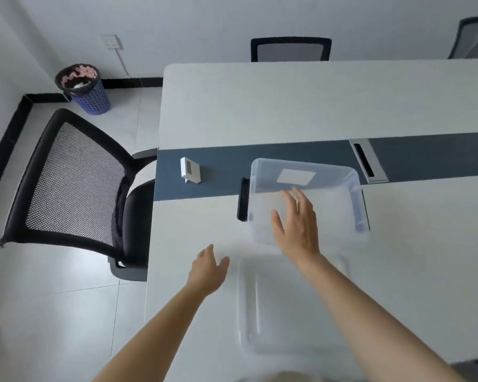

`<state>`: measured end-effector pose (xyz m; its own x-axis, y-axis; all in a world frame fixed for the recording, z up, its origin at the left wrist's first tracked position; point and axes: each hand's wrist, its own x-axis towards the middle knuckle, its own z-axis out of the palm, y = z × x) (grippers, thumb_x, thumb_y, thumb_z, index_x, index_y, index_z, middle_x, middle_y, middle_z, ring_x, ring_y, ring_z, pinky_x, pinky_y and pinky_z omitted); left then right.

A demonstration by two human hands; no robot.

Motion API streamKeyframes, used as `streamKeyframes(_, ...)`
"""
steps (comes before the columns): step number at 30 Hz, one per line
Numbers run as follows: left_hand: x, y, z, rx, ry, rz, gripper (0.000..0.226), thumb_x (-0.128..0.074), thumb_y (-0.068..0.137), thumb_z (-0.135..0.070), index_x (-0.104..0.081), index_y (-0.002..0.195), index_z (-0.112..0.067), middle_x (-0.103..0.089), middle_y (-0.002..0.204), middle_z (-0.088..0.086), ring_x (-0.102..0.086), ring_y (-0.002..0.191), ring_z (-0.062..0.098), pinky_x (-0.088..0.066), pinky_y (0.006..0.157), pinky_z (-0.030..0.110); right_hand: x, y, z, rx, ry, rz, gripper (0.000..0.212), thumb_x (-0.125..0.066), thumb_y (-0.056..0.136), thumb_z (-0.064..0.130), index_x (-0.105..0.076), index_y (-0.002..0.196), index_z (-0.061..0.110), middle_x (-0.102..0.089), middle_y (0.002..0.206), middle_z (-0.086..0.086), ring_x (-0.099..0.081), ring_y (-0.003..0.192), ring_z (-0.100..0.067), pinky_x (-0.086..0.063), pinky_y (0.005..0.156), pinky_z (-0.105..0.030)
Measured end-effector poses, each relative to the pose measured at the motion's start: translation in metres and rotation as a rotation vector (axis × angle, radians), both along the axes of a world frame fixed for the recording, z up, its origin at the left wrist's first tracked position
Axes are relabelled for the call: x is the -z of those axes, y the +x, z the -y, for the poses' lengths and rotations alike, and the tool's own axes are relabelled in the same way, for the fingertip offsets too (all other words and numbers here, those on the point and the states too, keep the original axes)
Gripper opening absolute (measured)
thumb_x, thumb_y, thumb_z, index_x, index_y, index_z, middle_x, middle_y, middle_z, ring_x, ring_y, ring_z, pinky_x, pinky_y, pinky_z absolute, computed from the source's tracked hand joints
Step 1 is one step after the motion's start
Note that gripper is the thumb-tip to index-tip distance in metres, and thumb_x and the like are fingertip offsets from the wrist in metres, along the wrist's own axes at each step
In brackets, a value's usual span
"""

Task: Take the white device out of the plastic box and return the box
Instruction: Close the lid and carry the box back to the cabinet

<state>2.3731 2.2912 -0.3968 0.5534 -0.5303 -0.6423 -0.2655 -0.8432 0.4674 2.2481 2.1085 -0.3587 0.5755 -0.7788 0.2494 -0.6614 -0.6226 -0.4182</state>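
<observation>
The clear plastic box (340,188) stands open on the table, with a white label on its far wall and nothing visible inside. Its clear lid (287,307) lies flat on the table nearer to me. The small white device (190,170) stands upright on the dark blue strip, left of the box. My right hand (297,224) hovers over the box's near left corner, fingers spread, holding nothing. Left of the lid, my left hand (207,270) is open and empty above the table.
A white table (260,106) with a dark blue centre strip and a cable slot (366,161). A black mesh chair (75,183) stands at the table's left edge. A blue waste bin (83,88) is in the far corner. More chairs stand behind the table.
</observation>
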Motion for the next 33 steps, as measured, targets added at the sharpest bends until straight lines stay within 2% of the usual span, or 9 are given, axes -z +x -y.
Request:
streamKeyframes(6,0.013,-0.072,0.001,-0.144,0.054,-0.127,0.077,-0.049,0.094,-0.042,-0.015,0.154,-0.009,-0.027,0.157,0.014,-0.029,0.142,0.036,-0.03,0.113,0.047,0.043,-0.113,-0.03,0.335,0.179,-0.125,0.086,-0.052,0.089,0.053,-0.018,0.155,0.01,-0.009,0.159,-0.029,-0.016,0.145,-0.044,-0.024,0.111,-0.054)
streamKeyframes(10,0.015,-0.109,0.002,-0.229,0.101,-0.153,0.081,-0.051,0.094,-0.038,-0.007,0.154,-0.006,-0.018,0.157,0.013,-0.014,0.146,0.034,-0.022,0.114,0.043,0.064,-0.175,-0.038,0.592,0.583,-0.363,0.104,-0.054,0.087,0.063,0.007,0.157,0.015,0.007,0.162,-0.024,0.0,0.149,-0.043,-0.015,0.117,-0.051)
streamKeyframes(12,0.016,-0.123,0.003,-0.227,0.097,-0.161,0.084,-0.05,0.094,-0.034,0.0,0.155,-0.005,-0.013,0.159,0.013,-0.009,0.147,0.033,-0.015,0.116,0.041,0.069,-0.197,-0.04,0.628,0.8,-0.409,0.105,-0.053,0.089,0.061,0.012,0.156,0.012,-0.001,0.164,-0.019,-0.005,0.149,-0.04,-0.019,0.117,-0.049)
streamKeyframes(14,0.018,-0.132,0.003,-0.193,0.072,-0.179,0.084,-0.05,0.091,-0.03,0.0,0.155,-0.008,-0.02,0.157,0.014,-0.015,0.145,0.036,-0.016,0.117,0.043,0.073,-0.208,-0.043,0.593,0.897,-0.347,0.1,-0.056,0.092,0.052,0.006,0.157,0.009,-0.013,0.163,-0.016,-0.016,0.148,-0.037,-0.025,0.115,-0.046)
streamKeyframes(18,0.019,-0.133,0.002,-0.244,0.009,-0.249,0.079,-0.052,0.083,-0.025,-0.01,0.15,-0.014,-0.038,0.143,0.016,-0.035,0.131,0.041,-0.033,0.108,0.053,0.069,-0.206,-0.043,0.623,0.901,-0.261,0.081,-0.057,0.092,0.04,-0.018,0.154,0.005,-0.036,0.149,-0.021,-0.039,0.135,-0.038,-0.038,0.106,-0.043)
streamKeyframes(22,0.012,-0.12,0.0,-0.4,0.003,-0.234,0.043,-0.054,0.085,-0.018,-0.038,0.123,-0.007,-0.039,0.131,0.014,-0.044,0.12,0.039,-0.041,0.1,0.051,0.062,-0.21,-0.04,0.667,0.87,-0.269,0.056,-0.057,0.087,0.036,-0.048,0.131,0.003,-0.047,0.124,-0.02,-0.054,0.109,-0.039,-0.047,0.082,-0.037)
streamKeyframes(25,0.007,-0.116,-0.004,-0.439,-0.022,-0.13,0.043,-0.055,0.086,-0.016,-0.047,0.127,-0.008,-0.037,0.127,0.01,-0.045,0.119,0.036,-0.044,0.094,0.044,0.059,-0.212,-0.041,0.673,0.825,-0.198,0.048,-0.057,0.087,0.031,-0.052,0.128,0.008,-0.047,0.125,-0.015,-0.055,0.106,-0.035,-0.045,0.08,-0.035)
streamKeyframes(28,0.002,-0.119,-0.008,-0.442,-0.16,0.042,0.056,-0.054,0.087,-0.012,-0.04,0.142,-0.015,-0.036,0.138,0.008,-0.046,0.124,0.03,-0.043,0.095,0.042,0.055,-0.207,-0.045,0.671,0.7,-0.066,0.038,-0.058,0.086,0.026,-0.052,0.119,0.01,-0.049,0.122,-0.009,-0.058,0.097,-0.029,-0.046,0.078,-0.035)
streamKeyframes(33,-0.022,-0.118,0.002,-0.422,-0.358,0.182,0.061,-0.046,0.091,-0.01,-0.03,0.148,-0.023,-0.035,0.136,0.003,-0.053,0.109,0.026,-0.044,0.087,0.038,0.043,-0.192,-0.041,0.636,0.568,0.097,0.028,-0.057,0.085,0.02,-0.049,0.105,0.003,-0.048,0.11,-0.011,-0.051,0.084,-0.03,-0.036,0.07,-0.032)
